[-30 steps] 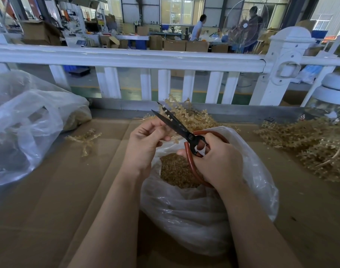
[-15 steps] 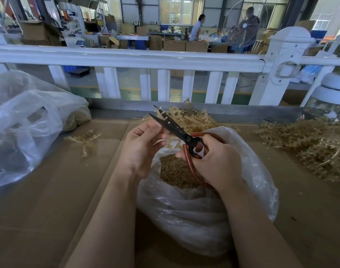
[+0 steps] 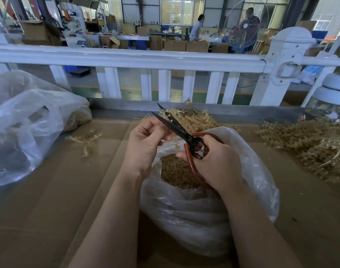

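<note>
The scissors (image 3: pixel 177 130) are sitting at the centre of the view, over the open mouth of a clear plastic bag (image 3: pixel 204 219), blades parted and pointing toward 10 o'clock. The right hand (image 3: pixel 217 163) is gripping the red handles, fingers curled through them, wrist coming in from 5 o'clock. The left hand (image 3: pixel 146 144), entering from 7 o'clock, is pinching a small pale sprig (image 3: pixel 167 114) between thumb and fingertips, holding it up between the blades. Brown cuttings (image 3: pixel 175 171) are lying in the bag. Just beyond, at 12 o'clock, a heap of sprigs (image 3: pixel 200 118) is resting against the ledge; a bigger heap (image 3: pixel 310 144) is spreading at 3 o'clock.
</note>
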Action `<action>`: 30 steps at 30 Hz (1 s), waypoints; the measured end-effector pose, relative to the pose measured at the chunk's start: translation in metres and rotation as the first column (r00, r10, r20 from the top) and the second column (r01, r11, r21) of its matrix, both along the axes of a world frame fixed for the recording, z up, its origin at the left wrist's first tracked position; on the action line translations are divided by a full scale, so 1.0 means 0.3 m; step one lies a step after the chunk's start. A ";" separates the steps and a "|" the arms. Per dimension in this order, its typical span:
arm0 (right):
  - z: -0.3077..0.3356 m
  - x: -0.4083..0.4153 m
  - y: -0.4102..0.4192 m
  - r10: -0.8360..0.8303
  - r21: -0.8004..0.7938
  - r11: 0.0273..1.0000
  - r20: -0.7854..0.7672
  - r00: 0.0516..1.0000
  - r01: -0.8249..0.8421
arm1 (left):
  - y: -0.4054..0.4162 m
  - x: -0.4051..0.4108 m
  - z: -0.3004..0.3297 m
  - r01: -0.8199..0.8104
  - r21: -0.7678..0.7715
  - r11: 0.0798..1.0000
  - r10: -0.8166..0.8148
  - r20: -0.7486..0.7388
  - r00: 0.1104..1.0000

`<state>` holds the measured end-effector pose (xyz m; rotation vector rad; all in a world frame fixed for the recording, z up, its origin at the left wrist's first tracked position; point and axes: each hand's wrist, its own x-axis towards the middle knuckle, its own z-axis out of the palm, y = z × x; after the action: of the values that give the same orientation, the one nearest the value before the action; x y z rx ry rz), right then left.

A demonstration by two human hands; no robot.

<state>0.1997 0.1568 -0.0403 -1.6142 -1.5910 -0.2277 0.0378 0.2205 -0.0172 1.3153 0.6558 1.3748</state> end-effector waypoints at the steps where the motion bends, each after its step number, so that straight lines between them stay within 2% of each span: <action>1: 0.002 -0.001 -0.001 -0.004 -0.002 1.000 -0.003 1.000 0.004 | 0.001 0.000 -0.003 -0.011 0.011 1.000 0.011 -0.017 1.000; 10: -0.007 0.003 0.007 0.002 -0.019 1.000 -0.030 1.000 -0.003 | -0.003 0.009 -0.004 0.111 -0.042 0.993 -0.108 0.072 0.992; 15: -0.009 0.003 0.006 0.007 0.014 1.000 -0.058 0.998 -0.006 | -0.005 0.004 -0.006 0.153 -0.031 0.988 -0.150 0.070 0.986; 19: -0.007 0.003 0.002 0.011 0.031 0.999 -0.054 0.998 -0.009 | -0.008 -0.009 0.004 0.212 -0.029 0.977 -0.206 0.136 0.969; 26: -0.004 0.004 0.002 0.009 0.006 1.000 -0.045 0.999 -0.009 | -0.002 -0.013 -0.007 0.093 0.010 0.996 -0.094 0.090 0.991; 30: -0.003 0.005 0.001 0.017 0.009 1.000 -0.047 0.999 -0.016 | 0.002 -0.010 -0.013 0.104 0.020 0.994 -0.106 0.101 0.989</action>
<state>0.2013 0.1571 -0.0414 -1.5884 -1.5647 -0.1859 0.0347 0.2211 -0.0211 1.2644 0.5010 1.3538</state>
